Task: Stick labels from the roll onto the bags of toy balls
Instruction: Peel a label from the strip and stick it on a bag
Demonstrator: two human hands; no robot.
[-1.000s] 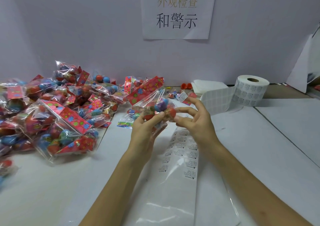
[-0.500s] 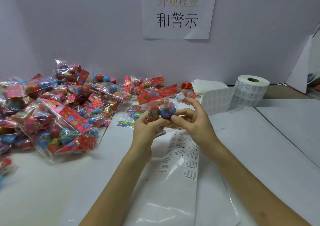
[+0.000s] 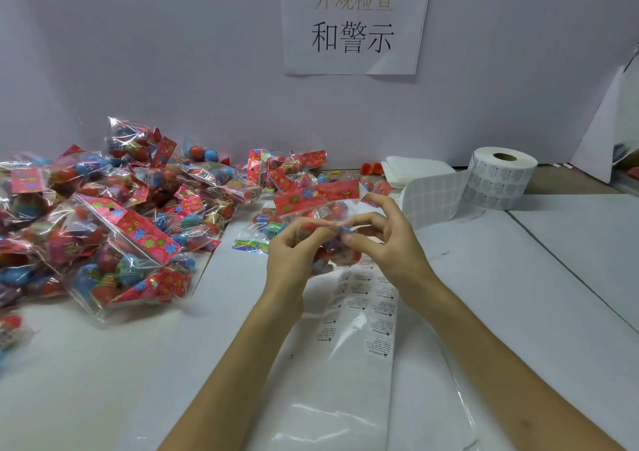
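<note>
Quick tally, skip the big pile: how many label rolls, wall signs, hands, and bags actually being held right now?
label roll: 1
wall sign: 1
held bag: 1
hands, left hand and right hand: 2
Total: 5

The bag (image 3: 318, 193) I hold has a red top strip with blue and green flowers; my roll of labels (image 3: 501, 177) is white, the desk (image 3: 103, 381) too.

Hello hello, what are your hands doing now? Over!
Left hand and right hand grip one bag of toy balls. Label roll rear right, apart. Nothing in the way.
</note>
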